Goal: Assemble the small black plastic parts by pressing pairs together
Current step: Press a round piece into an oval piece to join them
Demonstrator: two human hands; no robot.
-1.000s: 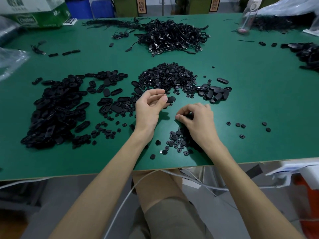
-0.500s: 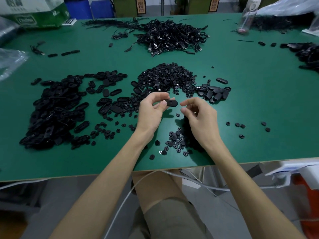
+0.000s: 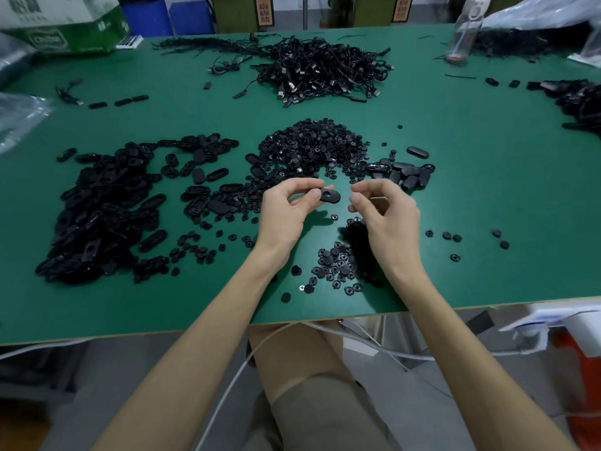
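Note:
My left hand pinches a black oval part between thumb and fingers, raised a little above the green table. My right hand is just right of it, fingers curled, thumb and forefinger tips close together and pointing at the oval part. I cannot make out anything between those fingertips. Below the hands lies a small group of black round parts. A bigger heap of round parts sits behind the hands.
A large heap of oval shells fills the left side, and a small cluster of oval pieces lies right of centre. Tangled black cables are at the back, with a clear bottle back right. Loose round parts dot the right.
My right hand lifted off the small round parts near the table edge and rose up beside the oval part. My left hand raised the oval part slightly and turned it toward the right hand.

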